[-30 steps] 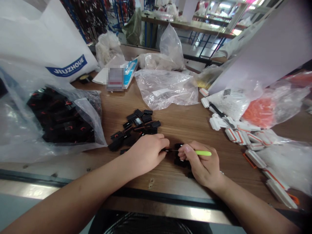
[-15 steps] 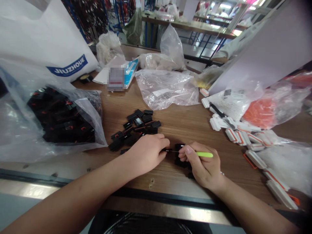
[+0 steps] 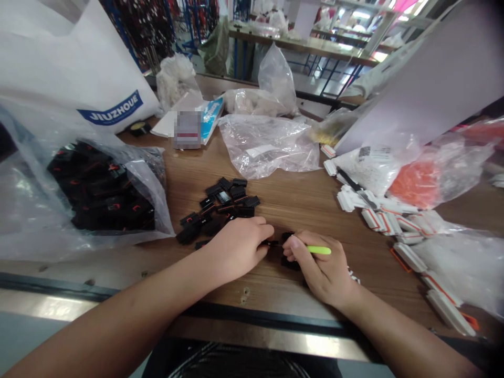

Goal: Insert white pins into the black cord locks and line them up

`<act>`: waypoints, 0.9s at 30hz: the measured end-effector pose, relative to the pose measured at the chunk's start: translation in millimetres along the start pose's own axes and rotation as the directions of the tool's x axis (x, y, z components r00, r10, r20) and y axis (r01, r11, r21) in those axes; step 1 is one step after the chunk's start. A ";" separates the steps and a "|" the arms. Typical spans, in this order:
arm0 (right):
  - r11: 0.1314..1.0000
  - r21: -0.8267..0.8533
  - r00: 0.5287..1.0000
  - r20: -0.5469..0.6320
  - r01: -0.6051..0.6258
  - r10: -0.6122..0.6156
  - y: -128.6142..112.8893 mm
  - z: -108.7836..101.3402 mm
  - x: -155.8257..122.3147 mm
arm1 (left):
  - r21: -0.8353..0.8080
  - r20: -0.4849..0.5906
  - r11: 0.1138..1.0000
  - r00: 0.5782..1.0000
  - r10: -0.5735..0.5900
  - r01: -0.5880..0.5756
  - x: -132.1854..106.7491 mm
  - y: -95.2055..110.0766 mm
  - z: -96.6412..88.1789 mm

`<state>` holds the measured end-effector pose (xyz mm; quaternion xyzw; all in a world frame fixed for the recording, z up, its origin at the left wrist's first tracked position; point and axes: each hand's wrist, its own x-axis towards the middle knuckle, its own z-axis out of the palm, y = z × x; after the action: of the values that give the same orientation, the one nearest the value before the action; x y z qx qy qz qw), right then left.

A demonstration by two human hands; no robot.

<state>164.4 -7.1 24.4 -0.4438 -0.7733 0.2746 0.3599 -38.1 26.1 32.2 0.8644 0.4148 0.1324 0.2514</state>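
My left hand (image 3: 236, 247) is closed in a fist on a small black connector (image 3: 270, 243) that sticks out past the fingertips. My right hand (image 3: 321, 270) pinches a thin tool with a lime-green handle (image 3: 318, 250), its dark tip pointing left into that connector. Both hands rest on the wooden table (image 3: 295, 199) near its front edge. Under the right fingers lie more black pieces (image 3: 289, 262). A loose heap of black connectors (image 3: 220, 207) lies just behind my left hand.
A clear bag of black and red parts (image 3: 102, 194) lies at the left. A white carrier bag (image 3: 79, 68), empty plastic bags (image 3: 271, 142), a bag of orange parts (image 3: 421, 181) and several white connectors (image 3: 394, 220) ring the table's back and right.
My right hand slid a little left with the green tool, pushing its tip further toward the connector in my left hand. The left hand has stayed put.
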 end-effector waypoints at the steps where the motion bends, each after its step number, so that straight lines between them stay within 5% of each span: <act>1: 1.000 0.018 0.999 -0.035 -0.002 0.003 1.0 0.1 -1.0 | -0.004 -0.003 1.000 1.000 0.001 -0.001 0.0 -0.1 0.1; 16: 0.996 0.080 0.996 -0.078 -0.031 0.038 5.2 4.0 -5.5 | 0.008 0.007 1.000 1.000 -0.006 0.006 0.2 0.4 -0.3; 27: 1.000 0.008 0.999 0.041 -0.011 0.011 -0.7 3.6 1.7 | 0.054 0.010 0.999 1.000 0.002 -0.002 -1.0 1.9 -0.2</act>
<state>160.6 -6.3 23.3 -0.4408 -0.7769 0.2887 0.3445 -37.6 24.4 33.3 0.8719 0.4161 0.1173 0.2298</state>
